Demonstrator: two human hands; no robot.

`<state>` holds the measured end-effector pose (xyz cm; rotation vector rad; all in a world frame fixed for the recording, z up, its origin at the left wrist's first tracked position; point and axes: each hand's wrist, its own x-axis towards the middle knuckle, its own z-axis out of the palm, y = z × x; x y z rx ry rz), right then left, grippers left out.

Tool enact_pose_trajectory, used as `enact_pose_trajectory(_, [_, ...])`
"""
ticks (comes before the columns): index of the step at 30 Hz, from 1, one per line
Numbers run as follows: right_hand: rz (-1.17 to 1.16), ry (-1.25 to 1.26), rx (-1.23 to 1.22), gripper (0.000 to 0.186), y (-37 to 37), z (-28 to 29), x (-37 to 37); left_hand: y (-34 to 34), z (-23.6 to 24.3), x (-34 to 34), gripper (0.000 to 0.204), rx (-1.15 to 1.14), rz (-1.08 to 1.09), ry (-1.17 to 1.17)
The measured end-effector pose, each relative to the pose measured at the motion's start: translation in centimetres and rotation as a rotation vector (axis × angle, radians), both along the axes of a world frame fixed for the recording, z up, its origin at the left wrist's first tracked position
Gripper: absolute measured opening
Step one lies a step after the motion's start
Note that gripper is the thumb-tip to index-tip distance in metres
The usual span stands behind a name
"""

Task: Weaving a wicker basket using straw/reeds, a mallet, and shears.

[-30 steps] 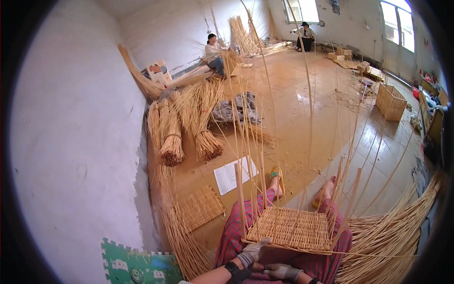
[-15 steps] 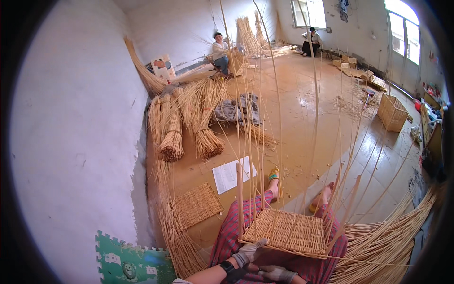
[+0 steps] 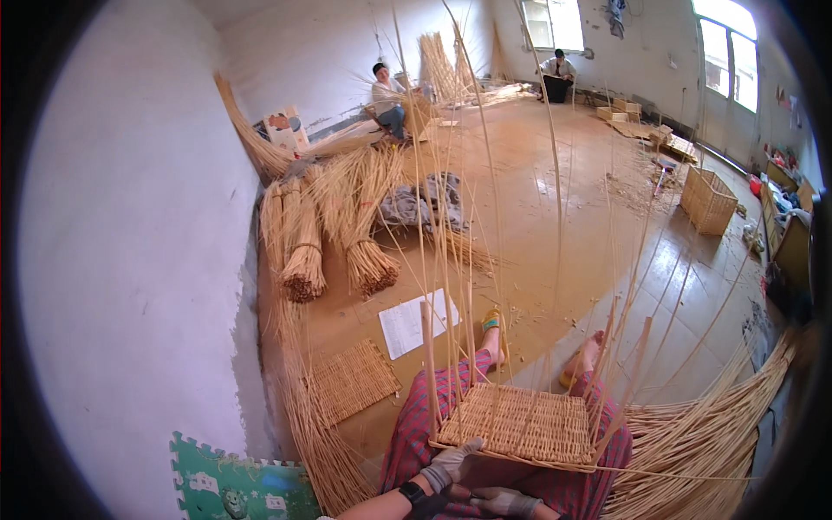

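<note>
A rectangular woven wicker basket base lies across my lap, with thicker corner stakes and long thin rods standing up around it. My left hand, in a grey-white glove, grips its near left edge, thumb on top. Just below the near edge, my right hand, also gloved, is closed with its fingers pointing left. Whatever it holds is hidden in the shadow between the hands. One thin wicker strand runs from the base's near right corner out to the right.
Another woven panel and a white sheet of paper lie on the floor ahead. Bundled wicker rods stand at left; loose rods spread at right. A finished basket stands further right. Two people sit at the far walls.
The whole scene has shifted slightly left in view as my head turned. Both hands stay in almost the same place on and below the woven base.
</note>
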<state>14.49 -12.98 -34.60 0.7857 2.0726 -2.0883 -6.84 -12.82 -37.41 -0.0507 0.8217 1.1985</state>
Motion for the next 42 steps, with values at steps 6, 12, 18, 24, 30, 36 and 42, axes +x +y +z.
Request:
enact_pose_trajectory(6, [-0.003,-0.087,-0.08,0.032,0.5,0.3,0.4,0.2,0.8,0.9,0.048,-0.027,0.032,-0.044])
enact_pose_trajectory(12, [0.219,-0.245,-0.154,0.056,2.2,2.1,-0.4,1.0,1.0,-0.3,0.046,-0.104,-0.157,-0.19])
enact_pose_trajectory(18, [0.097,-0.019,0.208,0.055,0.9,-0.9,1.3,1.6,1.2,1.1,0.052,0.0,-0.025,-0.044])
enact_pose_trajectory(24, [0.112,-0.011,0.028,0.051,2.2,5.2,-0.3,0.8,0.3,1.0,0.043,0.0,0.037,0.111])
enact_pose_trajectory(30, [0.247,-0.143,-0.011,0.055,2.2,6.1,-1.3,0.2,-0.9,-1.1,0.049,-0.02,-0.023,-0.115])
enact_pose_trajectory(36, [0.048,-0.001,-0.124,0.048,1.2,7.8,-0.4,0.3,-1.0,0.5,0.056,-0.031,0.016,0.034])
enact_pose_trajectory(42, [0.026,-0.02,-0.119,0.039,2.0,10.0,-1.2,0.8,-3.6,-1.9,0.047,-0.031,-0.027,-0.014])
